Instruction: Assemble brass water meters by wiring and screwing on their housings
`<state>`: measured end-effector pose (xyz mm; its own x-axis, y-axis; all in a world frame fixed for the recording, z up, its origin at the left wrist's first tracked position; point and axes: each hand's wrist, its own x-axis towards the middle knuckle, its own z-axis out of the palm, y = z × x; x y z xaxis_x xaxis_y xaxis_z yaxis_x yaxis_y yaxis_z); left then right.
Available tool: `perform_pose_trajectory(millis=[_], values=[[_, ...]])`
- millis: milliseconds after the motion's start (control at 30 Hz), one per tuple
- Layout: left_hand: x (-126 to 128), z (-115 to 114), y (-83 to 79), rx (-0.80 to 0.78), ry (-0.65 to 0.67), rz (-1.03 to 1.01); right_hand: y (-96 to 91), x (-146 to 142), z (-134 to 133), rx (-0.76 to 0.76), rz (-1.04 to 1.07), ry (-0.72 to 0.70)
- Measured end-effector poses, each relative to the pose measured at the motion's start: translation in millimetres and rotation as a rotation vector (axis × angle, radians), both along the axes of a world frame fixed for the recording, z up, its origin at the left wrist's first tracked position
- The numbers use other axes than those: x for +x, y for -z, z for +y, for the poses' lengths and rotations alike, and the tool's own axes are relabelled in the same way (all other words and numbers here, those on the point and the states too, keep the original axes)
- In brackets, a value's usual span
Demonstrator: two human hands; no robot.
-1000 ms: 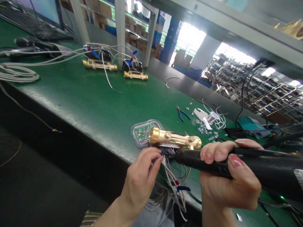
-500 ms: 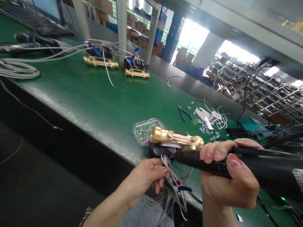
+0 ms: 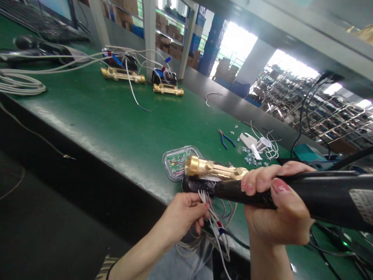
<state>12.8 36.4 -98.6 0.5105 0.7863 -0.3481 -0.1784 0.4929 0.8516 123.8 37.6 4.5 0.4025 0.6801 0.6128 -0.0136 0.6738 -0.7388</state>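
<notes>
Black electric screwdriver (image 3: 326, 194) lies nearly level in the full grip of the right hand (image 3: 279, 221), tip pointing left into the housing (image 3: 192, 185) under the nearest brass fitting (image 3: 215, 168). Below that fitting the left hand (image 3: 180, 216) pinches white wires (image 3: 213, 224); two far fittings (image 3: 168, 90) beyond it make three.

Factory assembly workshop: long green-matted workbench (image 3: 116, 128), wired brass pipe fittings (image 3: 168, 90), metal shelves of brown cardboard boxes (image 3: 171, 33), stacked blue plastic crates (image 3: 208, 58).

fitting (image 3: 215, 168): shiny brass metal | tool (image 3: 291, 192): matt black plastic | surface (image 3: 116, 124): smooth green mat | cover (image 3: 177, 161): clear glossy plastic
</notes>
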Motion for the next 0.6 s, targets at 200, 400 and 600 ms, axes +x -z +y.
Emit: perform_pose_trajectory(millis=[200, 400, 600], values=[[-9.7, -2.5, -0.3, 0.03, 0.059, 0.065, 0.6, 5.3, -1.7, 0.0, 0.033, -0.005], [-29.5, -10.1, -11.5, 0.496, -0.243, 0.501, 1.8, 8.1, -0.4, 0.017, 0.086, -0.021], [-16.1, 2.0, -11.7, 1.22, -0.266, 0.758, 4.4, 12.5, 0.1, 0.018, 0.133, -0.016]])
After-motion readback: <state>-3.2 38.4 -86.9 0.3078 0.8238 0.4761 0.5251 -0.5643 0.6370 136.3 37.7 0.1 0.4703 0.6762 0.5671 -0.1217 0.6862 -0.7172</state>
